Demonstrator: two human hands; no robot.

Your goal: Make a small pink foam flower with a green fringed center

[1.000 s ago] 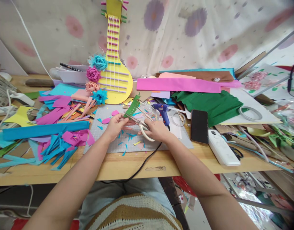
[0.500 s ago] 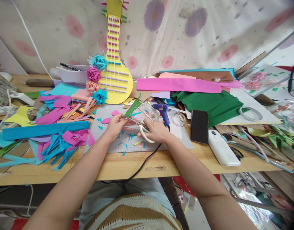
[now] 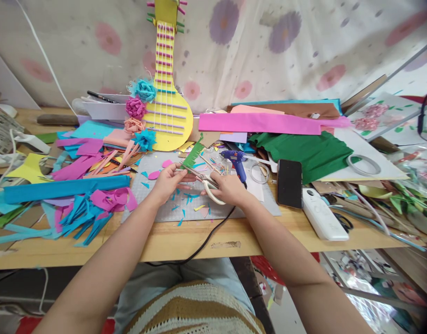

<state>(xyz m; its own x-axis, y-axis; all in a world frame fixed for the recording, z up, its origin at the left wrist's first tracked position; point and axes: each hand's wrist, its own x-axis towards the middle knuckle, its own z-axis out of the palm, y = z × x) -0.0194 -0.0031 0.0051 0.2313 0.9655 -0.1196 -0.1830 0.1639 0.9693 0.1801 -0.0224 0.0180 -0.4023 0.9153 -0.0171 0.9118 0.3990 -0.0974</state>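
Between the thumb and fingers of my left hand (image 3: 170, 183) is the lower end of a green crepe paper piece (image 3: 192, 157), its right edge cut into a fringe. My right hand (image 3: 228, 188) is closed around the white handles of a pair of scissors (image 3: 213, 192). The scissor blades point left and meet the paper close to my left fingertips. Both hands are above a grey cutting mat (image 3: 161, 211) strewn with blue, pink and yellow paper scraps. A blue glue gun (image 3: 237, 163) lies just beyond my right hand.
A yellow paper guitar (image 3: 175, 111) with paper flowers stands behind the mat. Coloured crepe strips (image 3: 70, 188) are heaped at left. To the right lie a black phone (image 3: 289, 184), a white power bank (image 3: 325, 218), green crepe paper (image 3: 304, 150) and a tape ring (image 3: 364, 165). A cable (image 3: 206, 241) crosses the table edge.
The green paper has tilted slightly more upright and its fringe has spread. The scissors have shifted a little, with the blades still at the paper. Both arms are nearly unmoved.
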